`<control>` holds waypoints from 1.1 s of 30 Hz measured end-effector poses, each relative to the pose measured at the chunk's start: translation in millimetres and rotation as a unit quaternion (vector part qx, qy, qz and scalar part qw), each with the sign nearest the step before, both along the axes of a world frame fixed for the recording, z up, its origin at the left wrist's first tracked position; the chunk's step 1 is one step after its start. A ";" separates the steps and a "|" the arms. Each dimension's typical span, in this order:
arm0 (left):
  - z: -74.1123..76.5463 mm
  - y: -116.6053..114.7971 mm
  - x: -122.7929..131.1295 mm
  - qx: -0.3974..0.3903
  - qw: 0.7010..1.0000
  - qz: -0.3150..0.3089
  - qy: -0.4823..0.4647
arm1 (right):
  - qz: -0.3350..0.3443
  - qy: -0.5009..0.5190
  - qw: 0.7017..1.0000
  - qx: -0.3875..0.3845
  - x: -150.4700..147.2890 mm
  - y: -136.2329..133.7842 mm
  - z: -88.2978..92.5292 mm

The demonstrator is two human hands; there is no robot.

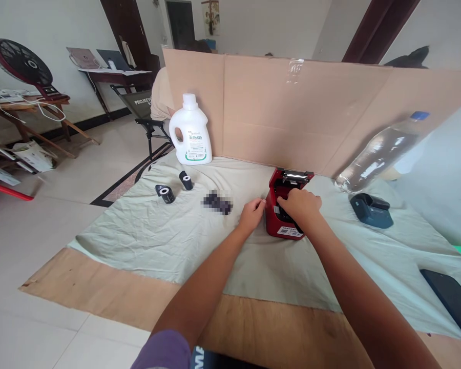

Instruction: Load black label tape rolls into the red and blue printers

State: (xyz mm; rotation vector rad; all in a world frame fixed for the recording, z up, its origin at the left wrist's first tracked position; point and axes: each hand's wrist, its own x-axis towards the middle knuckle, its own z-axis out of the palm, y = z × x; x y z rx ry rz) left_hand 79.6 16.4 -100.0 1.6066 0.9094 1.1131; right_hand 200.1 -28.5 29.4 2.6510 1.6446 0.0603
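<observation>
A small red printer (273,215), likely for labels or receipts, stands on the cloth with its lid (295,177) tilted up. My right hand (301,205) reaches into its open bay with fingers curled down. Whatever those fingers grip is hidden inside. My left hand (252,214) is closed in a pinch at the printer's left side, its fingertips at or against the casing. Anything between them is too small to make out. Left of it lie a blurred-out dark object (217,203) and dark rolls with white cores, one nearer (166,195) and one farther (186,180).
A cardboard panel (261,107) stands behind the pale cloth (138,241). Before it are a white jug (192,133) and a large leaning clear bottle (384,151). A dark device (372,210) and a black phone (451,297) lie right. Someone's sleeve (161,95) shows behind the panel.
</observation>
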 end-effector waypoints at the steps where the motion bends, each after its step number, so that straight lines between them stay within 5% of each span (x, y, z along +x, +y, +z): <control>1: 0.0 0.1 -0.3 -0.001 1.000 0.000 0.000 | 0.007 -0.008 1.000 0.001 -0.9 1.8 0.3; 8: 1.3 0.5 -1.2 -0.011 1.000 0.004 -0.006 | 0.072 -0.080 0.993 -0.041 -2.3 18.2 2.5; 13: 2.7 -0.2 0.1 -0.020 1.000 -0.001 -0.024 | 0.058 -0.026 0.993 -0.102 -4.7 20.8 17.4; 17: 7.3 -5.2 -3.7 -0.021 0.999 0.008 -0.033 | 0.051 0.049 0.995 -0.072 9.1 -1.6 33.6; 19: 15.1 -11.4 -7.0 0.040 0.999 0.024 -0.015 | 0.046 0.081 0.995 -0.016 27.8 -16.0 36.7; 22: 32.9 -25.4 -7.5 0.263 0.963 0.006 0.063 | 0.031 0.141 0.983 0.117 63.8 -24.3 28.6; 26: 48.1 -45.3 5.6 0.458 0.871 -0.051 0.170 | 0.074 0.350 0.886 0.296 96.8 -2.0 -2.0; 30: 41.8 -56.3 16.8 0.490 0.850 0.040 0.190 | 0.063 0.528 0.761 0.372 101.4 19.8 -32.4; 33: 36.4 -58.8 17.4 0.511 0.836 0.062 0.191 | 0.069 0.565 0.717 0.402 99.9 19.2 -46.7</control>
